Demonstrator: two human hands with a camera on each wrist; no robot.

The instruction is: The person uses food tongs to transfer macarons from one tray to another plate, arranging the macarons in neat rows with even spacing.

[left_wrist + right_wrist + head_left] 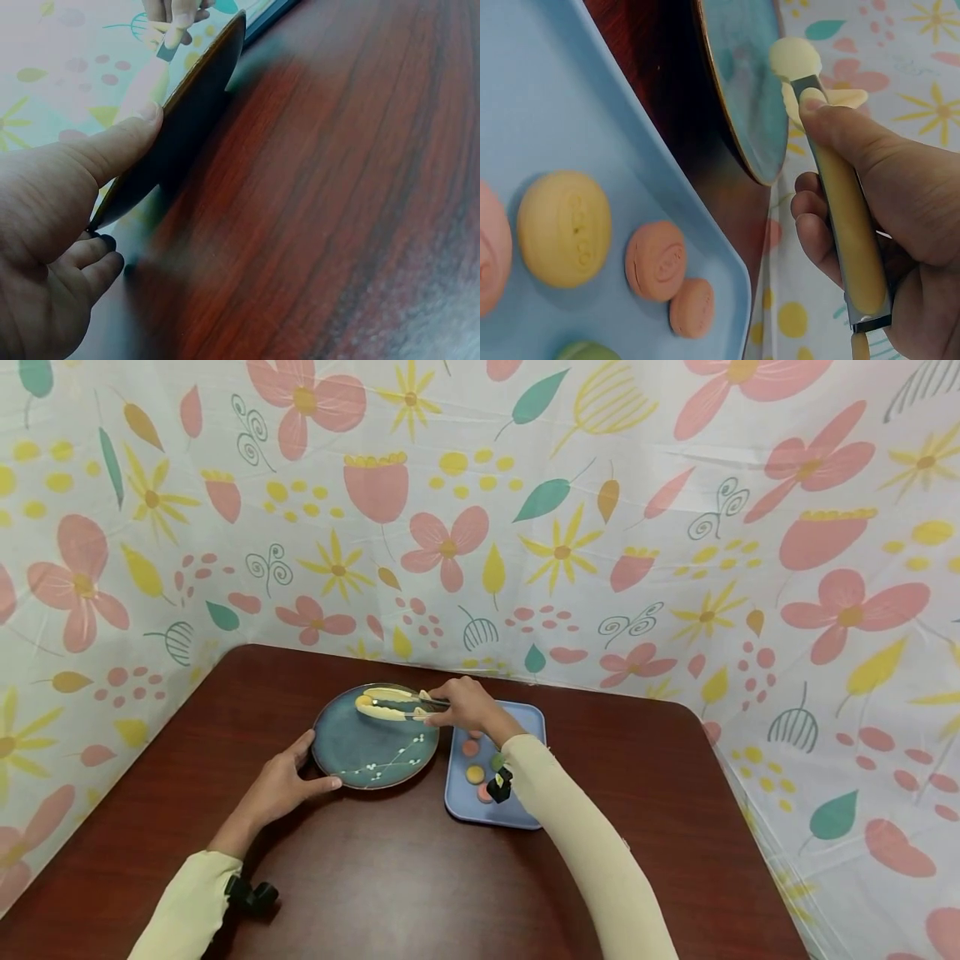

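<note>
Across the near side, a dark red-brown wooden table (pixel 420 877), glossy and grained, extends beneath two cream sleeves (pixel 183 902), each bearing one black wrist device (pixel 253 895). Right of centre lies one blue rectangular tray (pixel 459 797), partly hidden by the right forearm; five macarons are visible on it: one pink macaron (pixel 485 792), one yellow macaron (pixel 475 774), one green macaron (pixel 498 762) and two orange-pink macarons (pixel 656 261). Left of the tray is one round blue-grey plate (pixel 367 739) with a white blossom branch. The left hand (pixel 279 785) grips the plate's left rim with thumb and fingers. The right hand (pixel 471 706), above the tray's far left corner, is closed around one pair of tongs (pixel 381 713), whose cream tips lie over the plate's far half with one small yellow piece (pixel 363 702) between them. Beyond the table, left, far and right, hangs a white cloth (pixel 480 485) printed with pink, yellow and green flowers and leaves.
</note>
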